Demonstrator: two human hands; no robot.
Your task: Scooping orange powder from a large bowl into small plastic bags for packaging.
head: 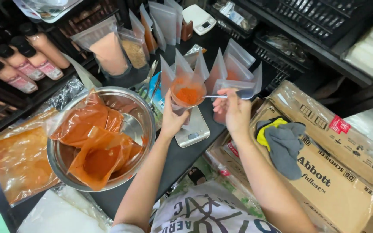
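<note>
The left hand is closed around a small clear pouch with orange-red powder in its bottom, held upright with its mouth open just above a flat silver scale. The right hand pinches the handle of a thin spoon whose tip points into the pouch mouth. Close behind the pouch stand several more pouches, so there is little room on that side. To the left, a steel bowl holding a bag of red powder sits with its rim almost at the left wrist. To the right, cardboard boxes with a grey cloth on top crowd the dark bench edge, beside the right forearm. Bare bench shows only in front of the scale, between the forearms
</note>
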